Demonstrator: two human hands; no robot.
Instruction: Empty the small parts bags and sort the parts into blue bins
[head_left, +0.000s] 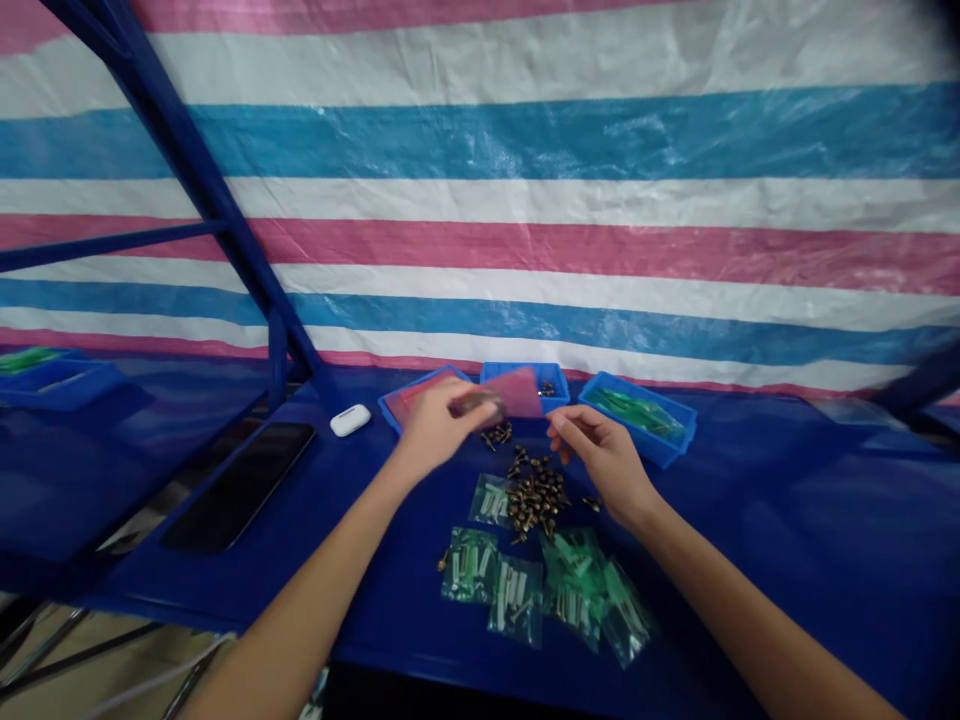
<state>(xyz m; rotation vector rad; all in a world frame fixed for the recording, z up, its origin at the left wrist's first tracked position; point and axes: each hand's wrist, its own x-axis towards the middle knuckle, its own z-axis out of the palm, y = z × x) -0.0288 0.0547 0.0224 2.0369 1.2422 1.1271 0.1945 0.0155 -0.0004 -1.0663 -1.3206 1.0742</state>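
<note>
My left hand [435, 425] is closed on a pink plastic bag [519, 392], which sticks out to the right of the fingers and is blurred. Something dark shows at the thumb, too smeared to name. My right hand [602, 458] hovers to the right of the bag with thumb and fingers drawn together; whatever they may hold is too small to make out. Below and between the hands lies a loose pile of brass-coloured screws [536, 495]. Several small clear and green bags [516, 597] with white plugs inside lie nearer to me.
Along the back of the blue table [787, 520] stand a blue tray with pink bags [391, 412], one with screws [491, 370], and one with green bags [691, 420]. A white earbud case [350, 420] and a black phone [240, 490] lie at left. Striped sheeting [570, 245] hangs behind.
</note>
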